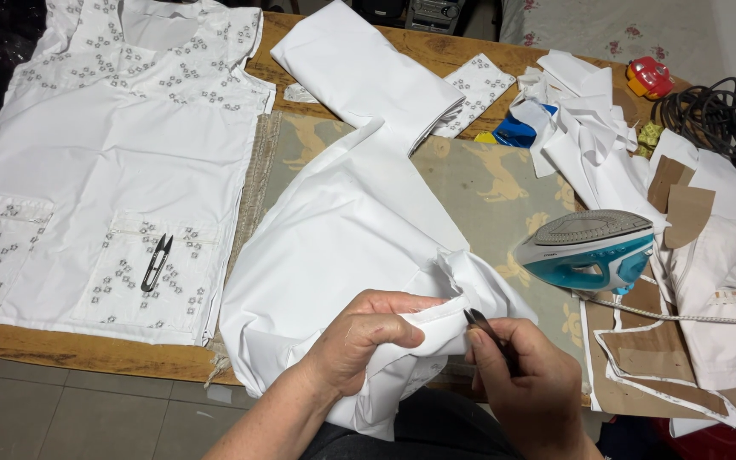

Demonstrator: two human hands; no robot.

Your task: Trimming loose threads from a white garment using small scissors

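Head view: tweezers (480, 323) at white fabric (359, 230)

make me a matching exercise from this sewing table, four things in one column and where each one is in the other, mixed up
Things:
1. thread snips
2. steam iron
3. black cable
4. small dark tool

Places:
A. coiled at the table's far right corner
B. pinched in the right hand, tip at the white fabric bunched in the left hand
C. lying on a patterned pocket of the flat white garment
D. resting on the mat, right of the fabric being worked

Pairs: 1-C, 2-D, 3-A, 4-B
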